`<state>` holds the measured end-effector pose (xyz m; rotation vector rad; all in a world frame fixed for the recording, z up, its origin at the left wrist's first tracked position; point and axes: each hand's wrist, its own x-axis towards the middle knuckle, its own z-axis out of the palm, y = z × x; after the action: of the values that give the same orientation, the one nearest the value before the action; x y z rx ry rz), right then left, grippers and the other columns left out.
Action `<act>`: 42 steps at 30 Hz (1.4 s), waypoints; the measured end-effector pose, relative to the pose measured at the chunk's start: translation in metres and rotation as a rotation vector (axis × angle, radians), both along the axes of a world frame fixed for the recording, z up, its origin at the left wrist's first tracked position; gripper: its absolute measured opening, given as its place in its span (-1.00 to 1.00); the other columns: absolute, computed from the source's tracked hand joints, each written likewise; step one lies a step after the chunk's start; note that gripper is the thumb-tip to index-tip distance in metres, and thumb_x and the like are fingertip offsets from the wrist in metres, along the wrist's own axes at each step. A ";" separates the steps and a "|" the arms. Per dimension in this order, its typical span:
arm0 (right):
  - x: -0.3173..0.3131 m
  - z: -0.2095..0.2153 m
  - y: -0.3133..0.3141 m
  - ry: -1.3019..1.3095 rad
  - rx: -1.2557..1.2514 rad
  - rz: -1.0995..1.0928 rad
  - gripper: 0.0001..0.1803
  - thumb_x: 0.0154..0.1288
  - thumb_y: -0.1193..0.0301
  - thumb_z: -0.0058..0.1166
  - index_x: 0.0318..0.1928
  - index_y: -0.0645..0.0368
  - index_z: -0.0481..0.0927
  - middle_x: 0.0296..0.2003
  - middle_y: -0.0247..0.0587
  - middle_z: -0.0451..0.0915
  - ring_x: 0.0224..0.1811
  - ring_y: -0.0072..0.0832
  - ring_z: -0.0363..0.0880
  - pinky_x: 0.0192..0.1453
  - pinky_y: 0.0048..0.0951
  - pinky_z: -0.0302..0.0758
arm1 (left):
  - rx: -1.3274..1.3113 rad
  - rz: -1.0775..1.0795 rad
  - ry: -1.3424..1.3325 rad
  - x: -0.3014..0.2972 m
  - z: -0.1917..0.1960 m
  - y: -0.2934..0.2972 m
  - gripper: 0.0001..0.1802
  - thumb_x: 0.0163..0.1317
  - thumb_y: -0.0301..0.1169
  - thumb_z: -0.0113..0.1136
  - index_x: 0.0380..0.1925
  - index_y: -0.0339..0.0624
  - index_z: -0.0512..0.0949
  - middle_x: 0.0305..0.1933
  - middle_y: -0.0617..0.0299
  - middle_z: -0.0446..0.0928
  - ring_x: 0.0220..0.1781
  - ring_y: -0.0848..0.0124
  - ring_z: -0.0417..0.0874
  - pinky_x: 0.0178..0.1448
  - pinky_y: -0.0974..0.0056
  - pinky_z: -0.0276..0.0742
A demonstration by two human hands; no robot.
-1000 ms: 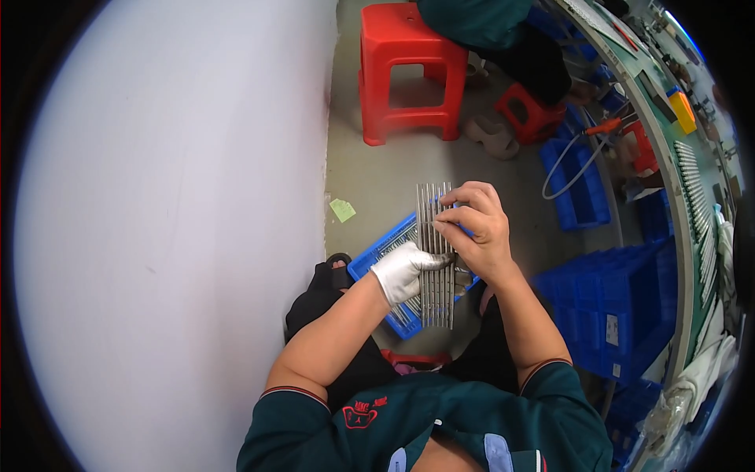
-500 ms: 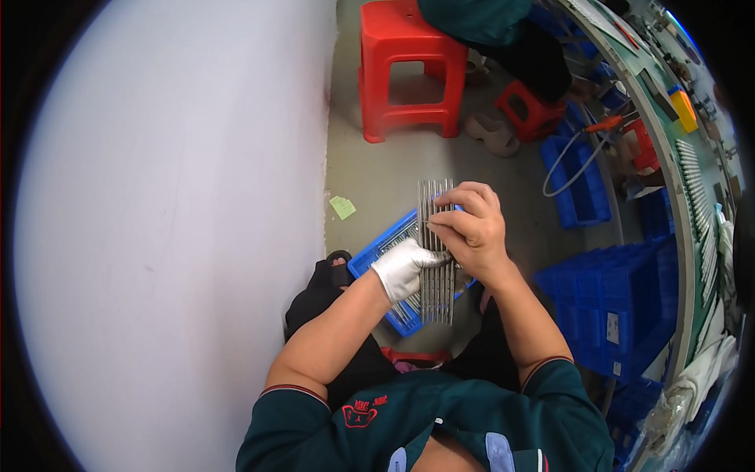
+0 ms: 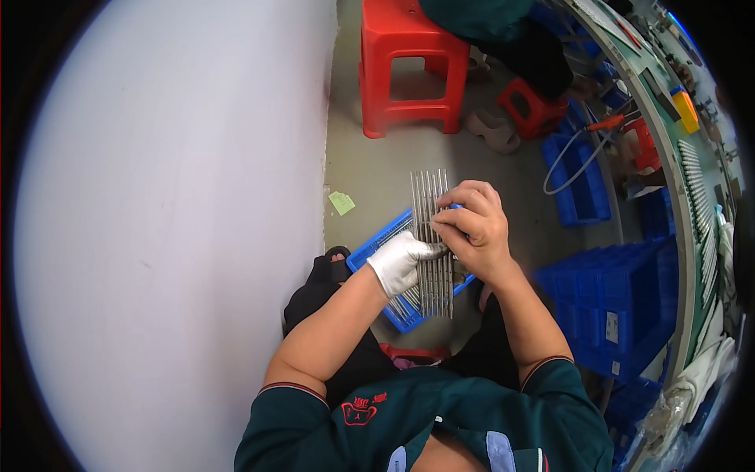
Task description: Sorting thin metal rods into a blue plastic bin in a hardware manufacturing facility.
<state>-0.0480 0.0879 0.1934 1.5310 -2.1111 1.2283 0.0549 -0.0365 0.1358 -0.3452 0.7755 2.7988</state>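
My left hand [image 3: 399,263], in a white glove with a darkened thumb, grips a row of thin metal rods [image 3: 435,291] held side by side. The thumb lies across the front of the rods, and the fingers behind them are mostly hidden. My bare right hand [image 3: 476,234] pinches at the rods above that thumb, with thumb and forefinger close together. Whether it has one rod or several between its fingertips I cannot make out. Below both hands is a blue tray [image 3: 383,237] with more metal rods lying in it.
A white wall [image 3: 181,236] runs along the left. Ahead stand a red stool [image 3: 413,39] and a seated person's dark-clad leg [image 3: 535,67]. Blue bins [image 3: 605,299] are stacked at the right, beside a green-topped bench [image 3: 684,157]. A green paper scrap [image 3: 341,203] lies on the floor.
The rods have shifted slightly left and tilted, their upper ends now leaning left. My left hand moved a little up and left with them; the right hand stays at nearly the same place.
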 end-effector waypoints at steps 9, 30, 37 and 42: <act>0.002 -0.003 0.000 -0.048 -0.022 0.016 -0.85 -0.15 0.50 0.30 -0.47 0.04 0.65 -0.27 -0.42 0.61 -0.07 -0.30 0.50 0.01 -0.27 0.34 | -0.008 0.005 0.001 0.000 0.001 0.000 -0.59 0.20 -0.59 0.16 0.09 -0.23 0.42 0.02 0.16 0.53 0.05 0.34 0.61 0.10 0.27 0.61; 0.001 -0.003 -0.002 -0.044 -0.050 -0.012 -0.88 -0.12 0.51 0.25 -0.48 0.11 0.60 -0.29 -0.34 0.62 -0.11 -0.25 0.51 -0.01 -0.27 0.36 | 0.018 0.016 -0.003 0.000 0.002 -0.001 -0.61 0.22 -0.60 0.12 0.08 -0.26 0.42 0.00 0.16 0.54 0.04 0.33 0.62 0.08 0.26 0.63; 0.001 -0.003 -0.002 -0.030 -0.023 -0.003 -0.88 -0.12 0.51 0.26 -0.48 0.12 0.60 -0.29 -0.35 0.62 -0.10 -0.25 0.50 0.00 -0.26 0.36 | -0.028 0.024 -0.012 0.000 -0.002 -0.001 -0.61 0.21 -0.61 0.12 0.07 -0.26 0.42 0.01 0.15 0.53 0.02 0.33 0.63 0.06 0.26 0.63; 0.002 -0.002 -0.002 -0.042 -0.029 0.002 -0.87 -0.13 0.52 0.26 -0.48 0.10 0.60 -0.29 -0.36 0.61 -0.09 -0.26 0.50 0.00 -0.26 0.35 | -0.036 0.041 -0.003 0.001 0.000 -0.001 -0.61 0.21 -0.61 0.12 0.08 -0.25 0.42 0.01 0.16 0.53 0.04 0.34 0.62 0.08 0.26 0.62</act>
<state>-0.0460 0.0859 0.1912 1.5081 -2.1091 1.2964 0.0560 -0.0370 0.1354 -0.3758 0.8279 2.8244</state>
